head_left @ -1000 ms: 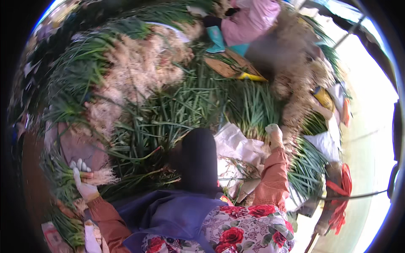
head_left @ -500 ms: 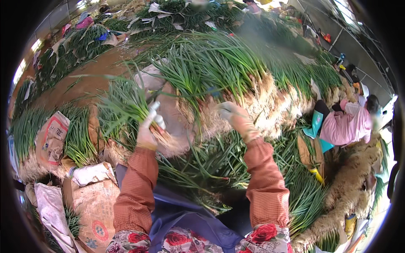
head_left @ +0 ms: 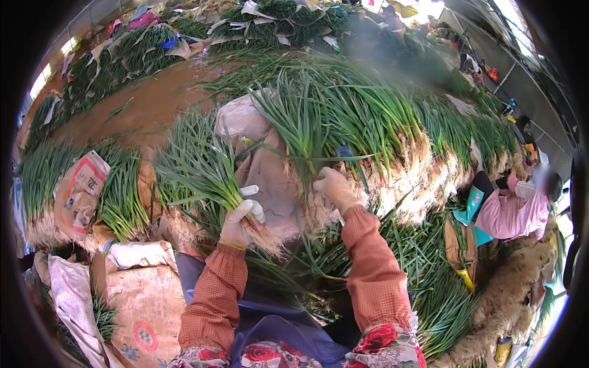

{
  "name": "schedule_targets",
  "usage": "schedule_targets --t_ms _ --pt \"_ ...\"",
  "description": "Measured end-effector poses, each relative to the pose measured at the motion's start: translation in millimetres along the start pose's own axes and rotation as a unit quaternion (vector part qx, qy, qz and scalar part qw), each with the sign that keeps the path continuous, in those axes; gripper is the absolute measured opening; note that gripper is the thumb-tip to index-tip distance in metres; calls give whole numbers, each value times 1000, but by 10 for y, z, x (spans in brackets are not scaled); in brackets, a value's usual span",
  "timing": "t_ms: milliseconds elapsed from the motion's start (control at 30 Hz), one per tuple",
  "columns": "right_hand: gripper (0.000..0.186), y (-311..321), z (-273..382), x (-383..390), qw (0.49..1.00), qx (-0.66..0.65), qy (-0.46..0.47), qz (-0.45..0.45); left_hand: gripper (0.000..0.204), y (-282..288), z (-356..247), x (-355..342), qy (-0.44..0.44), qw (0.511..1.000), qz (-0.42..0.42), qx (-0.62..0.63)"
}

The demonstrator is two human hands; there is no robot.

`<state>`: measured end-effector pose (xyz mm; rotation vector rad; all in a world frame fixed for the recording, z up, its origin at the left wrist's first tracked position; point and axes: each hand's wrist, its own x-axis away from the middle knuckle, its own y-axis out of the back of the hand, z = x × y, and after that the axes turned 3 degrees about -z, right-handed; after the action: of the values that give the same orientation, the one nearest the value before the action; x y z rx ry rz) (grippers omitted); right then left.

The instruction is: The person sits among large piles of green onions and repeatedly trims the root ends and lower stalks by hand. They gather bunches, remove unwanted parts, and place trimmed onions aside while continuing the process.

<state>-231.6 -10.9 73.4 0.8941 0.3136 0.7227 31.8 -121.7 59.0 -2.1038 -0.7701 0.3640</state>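
Note:
My left hand [head_left: 240,219], in a pale glove, grips a bunch of green onions [head_left: 199,165] near its root end, with the leaves fanning up and to the left. My right hand [head_left: 334,189], also gloved, presses on a second bunch of green onions [head_left: 307,132] at the front of a long stacked pile of green onions [head_left: 417,138] with pale roots facing me. Both forearms wear orange checked sleeves. A crumpled pinkish sack [head_left: 257,165] lies between the two hands.
Printed sacks [head_left: 138,300] lie at lower left beside more onion bundles [head_left: 43,175]. A bare brown floor strip [head_left: 147,101] runs behind. A person in pink [head_left: 512,211] sits at right among roots and loose onions. Further piles [head_left: 270,18] fill the back.
The view has swung from the heap near my lap to the stacked pile. My left hand has pulled a bunch out to the left; my right hand stays on the pile's front.

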Motion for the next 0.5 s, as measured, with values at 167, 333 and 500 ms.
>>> schedule_targets --t_ms 167,333,500 --pt "35 -28 -69 491 954 -289 -72 21 38 -147 27 141 15 999 -29 -27" --pt "29 -829 -277 918 978 -207 19 -20 31 -203 207 180 86 987 -60 -126" --pt "20 -735 278 1563 986 90 137 -16 17 -80 360 209 118 973 -66 -190"
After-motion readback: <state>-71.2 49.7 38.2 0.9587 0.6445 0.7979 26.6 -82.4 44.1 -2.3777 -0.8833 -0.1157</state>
